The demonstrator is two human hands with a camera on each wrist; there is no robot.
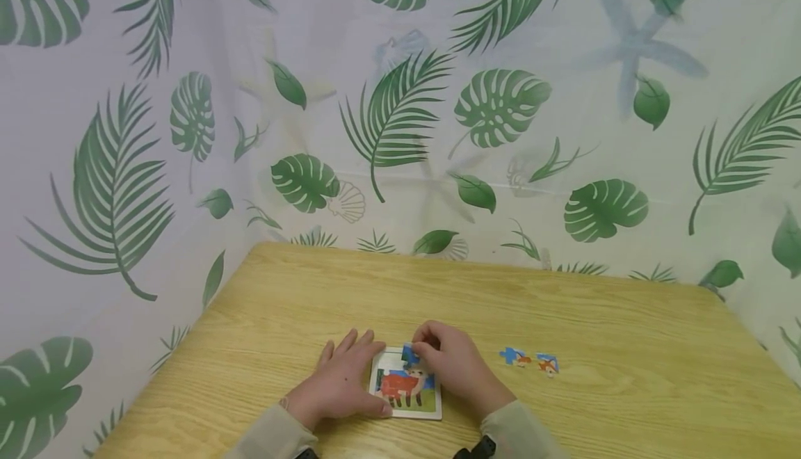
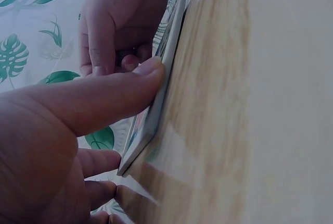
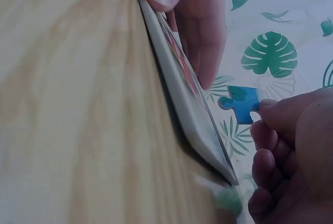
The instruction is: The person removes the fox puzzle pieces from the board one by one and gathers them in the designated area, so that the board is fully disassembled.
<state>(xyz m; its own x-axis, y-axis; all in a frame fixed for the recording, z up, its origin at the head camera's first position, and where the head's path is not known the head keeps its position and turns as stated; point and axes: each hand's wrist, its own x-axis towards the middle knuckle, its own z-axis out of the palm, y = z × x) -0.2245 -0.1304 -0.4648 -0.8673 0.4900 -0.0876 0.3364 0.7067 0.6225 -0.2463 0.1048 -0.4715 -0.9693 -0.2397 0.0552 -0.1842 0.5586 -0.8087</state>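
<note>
Left hand (image 1: 343, 384), fingers spread, touches the puzzle tray (image 1: 419, 416); right hand (image 1: 459, 368) pinches a blue piece (image 3: 243, 104), probably light, stiff, best held edgewise.

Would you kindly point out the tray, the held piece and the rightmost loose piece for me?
Tray (image 1: 416, 415): head view, on the near rim.
Held piece (image 3: 243, 104): right wrist view, on the middle of its blue face.
Rightmost loose piece (image 1: 547, 363): head view, on the middle of its printed face.
</note>
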